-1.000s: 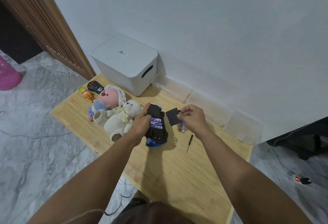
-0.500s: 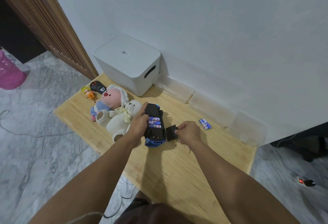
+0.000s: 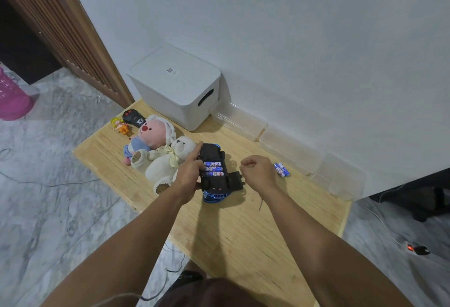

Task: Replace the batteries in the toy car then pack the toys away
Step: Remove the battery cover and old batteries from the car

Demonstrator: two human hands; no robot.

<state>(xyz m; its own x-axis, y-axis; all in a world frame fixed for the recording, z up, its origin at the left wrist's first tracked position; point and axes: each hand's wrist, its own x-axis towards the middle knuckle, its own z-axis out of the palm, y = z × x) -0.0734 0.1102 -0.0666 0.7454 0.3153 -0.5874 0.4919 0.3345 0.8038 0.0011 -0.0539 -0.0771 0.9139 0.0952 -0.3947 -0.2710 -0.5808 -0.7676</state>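
**Battery change: compartment open, cover off**

Head view. The car (image 3: 214, 173) lay upside down on the table (image 3: 243, 229), just beside the white bear (image 3: 168, 165). The left hand (image 3: 188, 173) gripped the car's side, index finger extended along the chassis. The right hand (image 3: 255, 170) hovered just right of the car, fingers curled into a loose fist; whether it pinched anything small could not be told. Three batteries (image 3: 214, 168) sat in the open compartment. The cover (image 3: 236, 181) lay on the table, touching the car's right side. Loose batteries (image 3: 281, 169) lay near the right hand, toward the clear bins (image 3: 289, 148).

Status, as a judgement: cells appeared seated; whether they were the new set could not be confirmed. Remaining steps: refit the cover, fasten it with the screwdriver (image 3: 261, 205), which showed only as a thin shaft by the right forearm, then pack the toys. The box (image 3: 175, 87) was closed; the pink plush (image 3: 151, 136), remote (image 3: 132, 118) and doll (image 3: 120, 125) were all unpacked.
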